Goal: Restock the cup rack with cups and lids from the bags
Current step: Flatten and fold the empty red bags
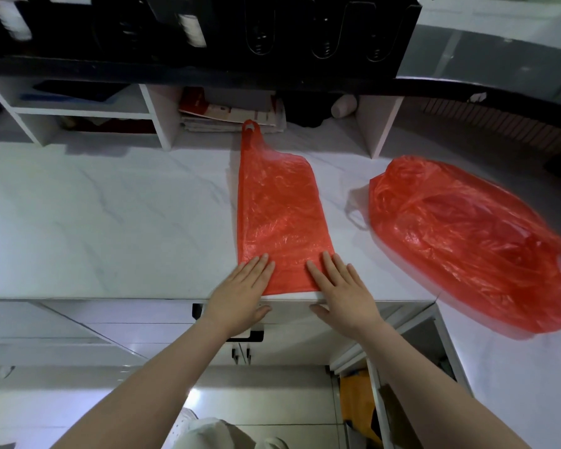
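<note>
A flattened red plastic bag point(279, 209) lies lengthwise on the white marble counter point(110, 222), its handle pointing away from me. My left hand point(240, 296) and my right hand point(340, 293) press flat on the bag's near end at the counter's front edge, fingers straight, thumbs hanging over the edge. A second red bag point(467, 241), bulging with contents I cannot make out, sits to the right on the counter. The black cup rack point(272, 34) hangs above the counter's back, with white cup stacks point(193, 27) in its left slots.
White shelf cubbies point(156, 115) under the rack hold papers and a white bottle point(344, 106). A drawer with a black handle point(246, 337) sits below the counter edge. An open cabinet point(363, 403) is at lower right.
</note>
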Demonstrator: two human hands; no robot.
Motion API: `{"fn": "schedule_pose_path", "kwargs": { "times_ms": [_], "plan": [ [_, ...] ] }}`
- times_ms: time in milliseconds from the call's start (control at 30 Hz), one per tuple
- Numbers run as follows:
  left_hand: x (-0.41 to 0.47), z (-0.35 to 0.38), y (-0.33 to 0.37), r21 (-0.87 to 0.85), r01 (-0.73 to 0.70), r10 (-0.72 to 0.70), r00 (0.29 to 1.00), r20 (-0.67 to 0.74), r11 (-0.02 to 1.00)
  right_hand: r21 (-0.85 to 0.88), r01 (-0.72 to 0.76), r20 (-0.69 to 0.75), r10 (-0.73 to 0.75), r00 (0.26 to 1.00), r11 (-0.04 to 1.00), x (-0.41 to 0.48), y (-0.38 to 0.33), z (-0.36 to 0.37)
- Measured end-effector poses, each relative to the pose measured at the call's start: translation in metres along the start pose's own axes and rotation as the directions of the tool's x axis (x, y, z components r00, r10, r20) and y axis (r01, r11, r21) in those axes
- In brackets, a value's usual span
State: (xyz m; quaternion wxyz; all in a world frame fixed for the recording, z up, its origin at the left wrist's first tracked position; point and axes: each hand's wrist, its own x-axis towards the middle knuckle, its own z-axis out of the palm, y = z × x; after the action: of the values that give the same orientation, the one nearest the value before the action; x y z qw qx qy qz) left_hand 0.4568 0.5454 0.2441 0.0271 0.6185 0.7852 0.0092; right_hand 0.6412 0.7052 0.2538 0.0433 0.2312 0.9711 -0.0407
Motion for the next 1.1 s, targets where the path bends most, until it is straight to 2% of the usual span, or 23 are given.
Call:
{"fn": "schedule_pose_path", "kwargs": {
  "times_ms": [100,200,267,467,667,767,867,1033,1100],
  "plan": [
    [-0.011,-0.003,-0.006,-0.043,-0.054,0.053,0.998,-0.024,0.998,0.089,0.042,-0.062,-0.037,0.997,0.995,-0.011,0.010,0.003],
    [-0.023,-0.008,-0.006,-0.152,-0.118,0.091,0.981,-0.174,0.981,0.279,0.085,-0.215,-0.024,0.976,0.956,-0.021,0.015,-0.001],
    [-0.030,-0.007,-0.009,-0.270,-0.106,0.039,0.969,-0.243,0.957,0.347,0.109,-0.310,0.004,0.951,0.931,-0.024,0.016,-0.002],
    [-0.039,-0.008,-0.016,-0.514,0.024,-0.200,0.936,-0.290,0.857,0.474,0.074,-0.366,0.121,0.923,0.877,-0.021,0.014,-0.013],
    [-0.033,-0.017,-0.014,-0.633,0.204,-0.450,0.856,-0.255,0.747,0.663,-0.103,-0.249,0.349,0.903,0.741,-0.013,0.009,-0.016],
    [-0.023,-0.021,-0.012,-0.713,0.291,-0.589,0.781,-0.209,0.638,0.700,-0.187,-0.195,0.436,0.879,0.689,-0.005,0.006,-0.015],
    [-0.016,-0.021,-0.013,-0.778,0.342,-0.677,0.722,-0.140,0.526,0.681,-0.243,-0.177,0.478,0.860,0.691,0.003,0.002,-0.015],
    [-0.012,-0.018,-0.011,-0.765,0.353,-0.675,0.724,-0.142,0.539,0.737,-0.285,-0.147,0.557,0.818,0.613,0.008,-0.009,-0.014],
    [-0.012,-0.017,-0.010,-0.749,0.348,-0.662,0.732,-0.158,0.564,0.701,-0.259,-0.191,0.525,0.829,0.664,0.006,-0.009,-0.011]
  ]
}}
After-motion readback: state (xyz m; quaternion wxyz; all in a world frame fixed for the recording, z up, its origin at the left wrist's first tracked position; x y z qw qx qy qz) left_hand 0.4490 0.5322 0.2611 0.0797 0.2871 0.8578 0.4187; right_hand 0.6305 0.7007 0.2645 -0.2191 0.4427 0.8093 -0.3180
